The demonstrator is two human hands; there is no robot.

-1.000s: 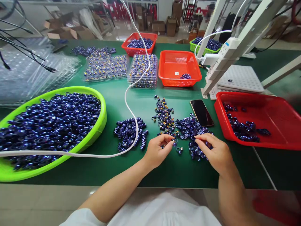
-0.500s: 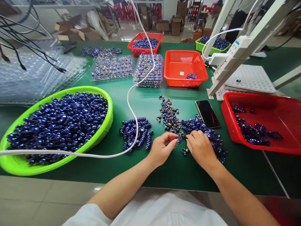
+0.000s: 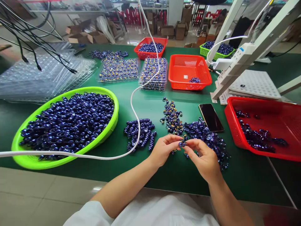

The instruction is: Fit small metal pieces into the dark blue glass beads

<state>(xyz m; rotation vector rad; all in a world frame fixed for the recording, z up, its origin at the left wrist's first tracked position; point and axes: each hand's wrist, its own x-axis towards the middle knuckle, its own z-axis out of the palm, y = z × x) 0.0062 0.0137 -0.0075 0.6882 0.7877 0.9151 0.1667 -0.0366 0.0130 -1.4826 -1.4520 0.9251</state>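
Note:
A small shiny blue ring-shaped piece with a rounded head (image 3: 182, 144) is pinched between my two hands. My left hand (image 3: 164, 150) grips it from the left with thumb and forefinger. From the right, my right hand (image 3: 204, 158) closes its thumb and fingertips on it. Just beyond the fingers lies a loose cluster of blue pieces with gold-coloured parts (image 3: 172, 116). A heap of plain dark blue pieces (image 3: 204, 135) spreads behind and beside my right hand, which partly covers it. Left of my left hand, blue pieces stacked in short rows (image 3: 138, 130) rest on the green table (image 3: 131, 171).
A lime-green basket (image 3: 115, 114) full of blue pieces stands left, with a white cable (image 3: 94, 157) across it. A phone (image 3: 211, 117) and a red tray (image 3: 231, 125) are right. Behind stand filled clear trays (image 3: 154, 73), an orange-red basket (image 3: 172, 78) and a white metal post (image 3: 237, 66).
My right hand has turned and come off the heap to meet the left hand at the piece. The whole view has shifted slightly, so things appear a little further right and lower.

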